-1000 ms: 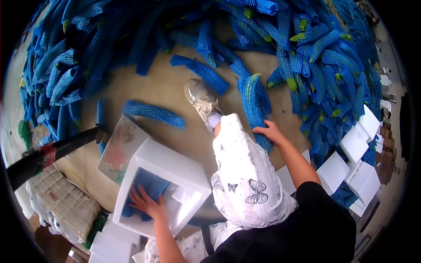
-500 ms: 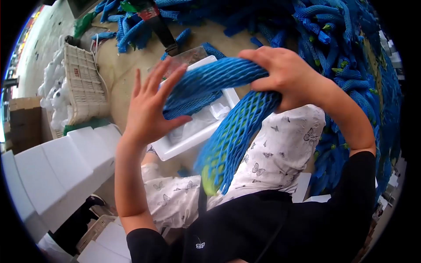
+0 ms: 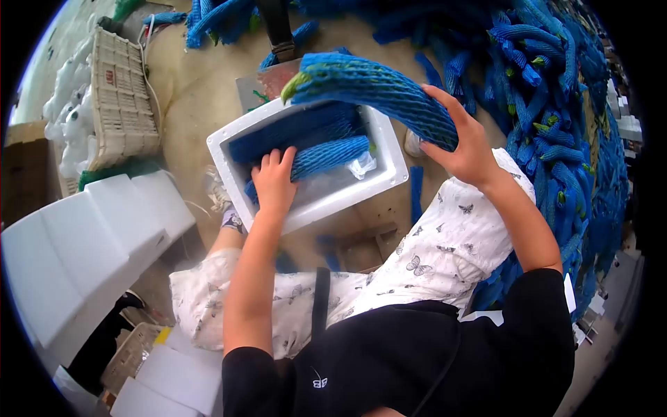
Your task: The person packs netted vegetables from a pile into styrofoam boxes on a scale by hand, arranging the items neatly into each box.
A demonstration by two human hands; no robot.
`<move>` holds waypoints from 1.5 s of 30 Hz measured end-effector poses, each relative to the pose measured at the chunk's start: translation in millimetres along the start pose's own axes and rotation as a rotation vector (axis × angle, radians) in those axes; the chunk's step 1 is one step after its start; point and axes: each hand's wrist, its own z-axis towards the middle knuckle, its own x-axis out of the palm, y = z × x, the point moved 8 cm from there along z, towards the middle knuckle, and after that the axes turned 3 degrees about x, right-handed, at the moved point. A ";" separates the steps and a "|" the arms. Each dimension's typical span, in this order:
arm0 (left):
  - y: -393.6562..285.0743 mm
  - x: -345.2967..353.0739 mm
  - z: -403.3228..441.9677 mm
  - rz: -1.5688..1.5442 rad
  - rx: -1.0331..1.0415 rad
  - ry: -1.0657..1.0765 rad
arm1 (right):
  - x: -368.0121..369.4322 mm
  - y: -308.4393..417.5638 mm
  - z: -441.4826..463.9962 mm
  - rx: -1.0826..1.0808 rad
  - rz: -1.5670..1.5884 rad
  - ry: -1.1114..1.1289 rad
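My right hand [image 3: 462, 146] is closed around one end of a long green vegetable in a blue foam net [image 3: 379, 83]. It is held raised above the far side of a white foam box [image 3: 316, 215], its green tip pointing left. My left hand [image 3: 276, 182] reaches into the box, its fingers wrapped over a second netted vegetable [image 3: 330, 156] lying lengthwise there. Behind that one, more blue netted pieces [image 3: 299, 128] line the box's far side. A crumpled clear wrapper [image 3: 363, 165] lies near the right end. My left palm hides part of the vegetable under it.
A large heap of blue netted vegetables [image 3: 549, 132] rises on the right, with more at the back. To the left are a cream plastic crate [image 3: 125, 97], a bag of white foam pieces [image 3: 73, 125] and stacked white foam boxes [image 3: 90, 243]. A dark post stands beyond the box.
My left hand has come down into the box onto a netted vegetable. My right hand has swung a netted vegetable out over the box's far edge. The box now shows more fully.
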 end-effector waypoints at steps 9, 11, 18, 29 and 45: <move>27.6 18.1 18.7 -0.476 0.203 0.456 | 95.4 25.6 3.1 -0.389 -0.377 0.301; 45.0 26.3 28.0 -0.560 0.135 0.486 | 151.5 35.2 -4.7 -0.449 -0.327 0.264; 27.9 10.3 20.2 -0.536 0.182 0.494 | 158.1 16.6 -27.7 -0.323 -0.228 0.596; 22.1 10.1 11.9 -0.468 0.122 0.418 | 171.2 -7.2 -11.5 -0.266 -0.362 0.706; -23.6 14.1 -18.9 -0.111 0.304 0.480 | 133.6 30.0 -43.6 -0.346 -0.179 0.814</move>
